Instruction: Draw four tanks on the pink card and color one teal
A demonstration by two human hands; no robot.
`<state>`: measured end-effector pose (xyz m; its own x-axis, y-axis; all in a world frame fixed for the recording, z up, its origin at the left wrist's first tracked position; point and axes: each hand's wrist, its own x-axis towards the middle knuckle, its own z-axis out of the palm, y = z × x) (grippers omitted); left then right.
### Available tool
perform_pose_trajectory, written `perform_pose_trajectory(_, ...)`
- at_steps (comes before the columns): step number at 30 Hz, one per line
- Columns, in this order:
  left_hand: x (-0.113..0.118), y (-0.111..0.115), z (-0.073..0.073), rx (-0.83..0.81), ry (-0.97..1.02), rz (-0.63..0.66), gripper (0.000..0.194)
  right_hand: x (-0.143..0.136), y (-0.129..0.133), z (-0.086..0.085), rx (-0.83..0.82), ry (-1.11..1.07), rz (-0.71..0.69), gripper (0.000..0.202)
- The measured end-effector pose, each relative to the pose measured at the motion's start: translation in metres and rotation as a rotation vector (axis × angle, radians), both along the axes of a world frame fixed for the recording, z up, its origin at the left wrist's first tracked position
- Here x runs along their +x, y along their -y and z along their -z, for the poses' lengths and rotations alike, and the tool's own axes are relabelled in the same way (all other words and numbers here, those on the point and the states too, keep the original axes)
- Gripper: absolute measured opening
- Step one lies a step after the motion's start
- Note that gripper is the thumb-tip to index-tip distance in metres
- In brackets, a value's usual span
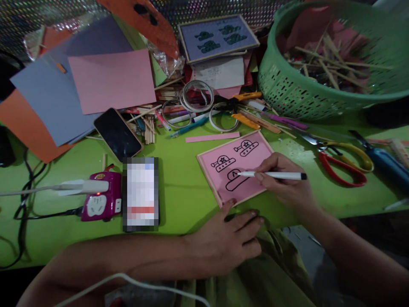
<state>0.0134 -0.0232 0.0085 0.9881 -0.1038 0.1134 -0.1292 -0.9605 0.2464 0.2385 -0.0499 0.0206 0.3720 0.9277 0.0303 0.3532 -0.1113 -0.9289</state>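
My right hand (283, 181) grips a white marker (279, 175) with its tip touching a pink card (220, 187). The card has a thin wooden frame and bears black outline drawings of tanks: two with stars and wheel circles, and a lower one with a plain track and part of a star. My left hand (234, 236) lies at the card's near edge, thumb on the frame and fingers spread over the table's edge. Just beyond the card is a narrow pink paper strip (212, 137).
The green table holds a phone (118, 134), a second phone with a blurred screen (140, 194), a purple power adapter (104, 196) and scissors (341, 168). Behind are tape rolls (197, 96), coloured paper (111, 81), a framed blue card (219, 38) and a green basket (294, 89) of sticks.
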Motion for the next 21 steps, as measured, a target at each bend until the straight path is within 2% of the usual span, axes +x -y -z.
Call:
perform_pose_trajectory(6,-0.0004,-0.0016,-0.0023,-0.009,-0.003,0.002,0.024,-0.0018,-0.0013,-0.0026,-0.013,0.002,0.006,0.017)
perform_pose_trajectory(11,-0.0005,0.0,0.0014,-0.01,0.016,0.001,0.022,-0.0011,-0.0019,-0.0037,0.0,0.0,0.013,0.02)
perform_pose_trajectory(21,-0.0008,0.0001,0.0011,-0.003,0.018,-0.001,0.023,0.002,0.0012,0.0006,0.035,-0.012,0.008,0.016)
